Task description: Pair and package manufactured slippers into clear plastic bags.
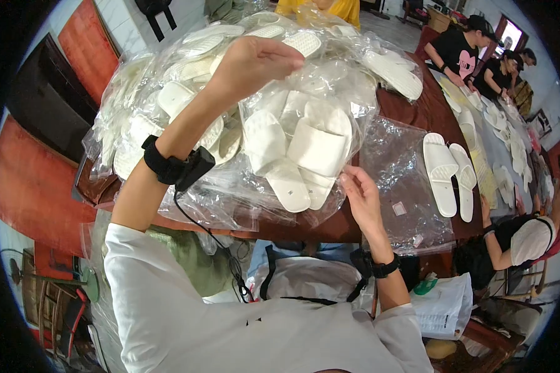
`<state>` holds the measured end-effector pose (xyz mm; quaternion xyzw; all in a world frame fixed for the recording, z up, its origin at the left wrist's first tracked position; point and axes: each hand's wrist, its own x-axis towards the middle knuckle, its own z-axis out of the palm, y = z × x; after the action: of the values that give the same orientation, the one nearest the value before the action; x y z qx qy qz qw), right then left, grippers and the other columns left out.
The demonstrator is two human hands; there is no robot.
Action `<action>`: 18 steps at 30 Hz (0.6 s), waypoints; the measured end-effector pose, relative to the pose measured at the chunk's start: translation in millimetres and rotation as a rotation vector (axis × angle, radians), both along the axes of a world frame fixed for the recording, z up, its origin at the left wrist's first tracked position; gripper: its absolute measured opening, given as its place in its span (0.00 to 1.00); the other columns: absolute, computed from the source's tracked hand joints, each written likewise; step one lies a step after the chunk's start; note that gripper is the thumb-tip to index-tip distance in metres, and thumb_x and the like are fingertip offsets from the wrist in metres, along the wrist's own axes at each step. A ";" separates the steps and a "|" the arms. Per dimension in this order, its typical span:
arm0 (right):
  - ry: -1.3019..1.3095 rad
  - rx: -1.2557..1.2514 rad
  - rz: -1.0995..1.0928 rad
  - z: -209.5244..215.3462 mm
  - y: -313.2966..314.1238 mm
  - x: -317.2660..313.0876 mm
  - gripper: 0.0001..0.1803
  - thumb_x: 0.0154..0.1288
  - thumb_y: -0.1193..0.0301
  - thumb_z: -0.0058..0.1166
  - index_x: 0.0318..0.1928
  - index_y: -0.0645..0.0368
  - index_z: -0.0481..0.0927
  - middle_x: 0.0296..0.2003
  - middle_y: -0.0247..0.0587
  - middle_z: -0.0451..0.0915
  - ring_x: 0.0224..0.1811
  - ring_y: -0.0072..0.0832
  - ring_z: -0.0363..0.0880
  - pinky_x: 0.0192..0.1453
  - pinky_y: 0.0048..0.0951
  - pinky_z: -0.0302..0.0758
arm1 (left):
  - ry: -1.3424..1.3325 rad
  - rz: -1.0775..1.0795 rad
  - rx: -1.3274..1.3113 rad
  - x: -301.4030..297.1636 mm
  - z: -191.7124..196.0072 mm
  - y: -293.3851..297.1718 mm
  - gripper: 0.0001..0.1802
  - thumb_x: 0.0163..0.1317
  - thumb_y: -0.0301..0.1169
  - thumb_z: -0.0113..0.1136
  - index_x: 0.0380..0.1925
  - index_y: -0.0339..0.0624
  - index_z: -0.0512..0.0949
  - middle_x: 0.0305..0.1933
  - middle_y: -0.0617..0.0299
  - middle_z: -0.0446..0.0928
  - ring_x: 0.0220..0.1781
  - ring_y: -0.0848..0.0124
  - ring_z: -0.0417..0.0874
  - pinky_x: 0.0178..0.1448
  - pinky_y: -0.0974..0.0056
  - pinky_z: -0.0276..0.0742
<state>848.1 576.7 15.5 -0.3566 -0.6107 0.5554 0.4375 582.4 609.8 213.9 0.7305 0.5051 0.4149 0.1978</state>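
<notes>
A pair of white slide slippers [320, 146] lies in a clear plastic bag [359, 118] at the table's near edge, soles partly showing. My right hand [362, 198] pinches the bag's lower right side between thumb and fingers. Above the bag's far end, my left hand [255, 67] is raised with its fingers pressed together, pointing right. Whatever those fingertips grip, if anything, is hidden. More bagged white slippers [193, 46] are heaped behind and left of the pair.
Right of the bag lie a flat clear bag [401, 180] and an unbagged pair of white slippers [445, 174] on the brown tablecloth [410, 118]. Co-workers [463, 56] stand at a long table of slippers on the right. A black cable [205, 230] hangs from my left wrist.
</notes>
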 end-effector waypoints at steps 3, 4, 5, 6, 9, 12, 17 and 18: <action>0.031 0.016 -0.033 2.4 -3.5 -3.5 0.17 0.68 0.69 0.52 0.53 0.65 0.72 0.46 0.43 0.77 0.46 0.23 0.76 0.49 0.22 0.74 | -0.049 0.143 0.128 -5.8 12.8 11.4 0.14 0.62 0.38 0.61 0.41 0.40 0.81 0.27 0.68 0.78 0.30 0.81 0.77 0.35 0.75 0.74; 0.018 0.041 -0.050 3.6 -6.2 -5.1 0.16 0.68 0.69 0.53 0.52 0.64 0.73 0.45 0.43 0.77 0.45 0.23 0.77 0.49 0.22 0.74 | 0.000 0.211 0.264 -5.0 14.5 11.8 0.12 0.62 0.38 0.62 0.36 0.41 0.83 0.27 0.68 0.77 0.30 0.81 0.75 0.30 0.75 0.68; 0.028 0.038 -0.048 2.1 -8.1 -5.6 0.14 0.67 0.70 0.54 0.50 0.63 0.74 0.43 0.43 0.78 0.43 0.23 0.78 0.48 0.23 0.75 | 0.184 0.300 0.442 -4.8 16.2 13.5 0.11 0.61 0.38 0.62 0.35 0.42 0.83 0.26 0.67 0.77 0.30 0.80 0.75 0.31 0.74 0.68; 0.028 0.038 -0.052 -0.8 -8.2 -3.9 0.14 0.67 0.70 0.54 0.50 0.63 0.74 0.43 0.43 0.78 0.43 0.23 0.78 0.48 0.23 0.75 | 0.371 0.390 0.621 -5.9 18.4 15.8 0.10 0.61 0.37 0.62 0.35 0.43 0.83 0.26 0.66 0.77 0.30 0.79 0.75 0.31 0.73 0.68; -0.136 0.061 -0.012 -4.5 -9.1 0.1 0.12 0.66 0.71 0.55 0.47 0.63 0.75 0.40 0.39 0.80 0.43 0.23 0.79 0.45 0.24 0.76 | 0.336 0.443 0.783 -8.1 24.6 24.6 0.10 0.59 0.38 0.62 0.35 0.45 0.83 0.28 0.63 0.77 0.29 0.78 0.74 0.31 0.71 0.67; -0.154 0.104 -0.011 -11.0 -8.6 0.3 0.11 0.65 0.72 0.54 0.46 0.63 0.75 0.40 0.39 0.80 0.43 0.24 0.79 0.44 0.25 0.77 | 0.415 0.315 1.023 -24.6 42.2 42.0 0.11 0.60 0.38 0.63 0.33 0.42 0.83 0.28 0.65 0.77 0.26 0.79 0.71 0.30 0.70 0.66; -0.159 0.095 -0.047 -18.5 -6.6 1.8 0.11 0.64 0.73 0.54 0.46 0.63 0.76 0.40 0.40 0.80 0.42 0.25 0.79 0.44 0.25 0.77 | 0.181 0.414 0.929 -5.9 81.1 34.0 0.10 0.64 0.32 0.57 0.31 0.35 0.78 0.24 0.65 0.76 0.28 0.78 0.74 0.32 0.73 0.68; -0.156 0.099 -0.057 -21.6 -7.5 1.7 0.11 0.64 0.74 0.55 0.46 0.63 0.76 0.40 0.40 0.80 0.42 0.25 0.80 0.44 0.25 0.77 | 0.088 0.384 0.984 -16.8 90.8 34.9 0.09 0.64 0.31 0.57 0.31 0.35 0.78 0.24 0.66 0.75 0.29 0.79 0.73 0.34 0.73 0.68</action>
<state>849.8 569.2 -6.2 -0.3939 -0.6590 0.4827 0.4213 565.7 644.6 304.6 0.6482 0.3830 0.6005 -0.2692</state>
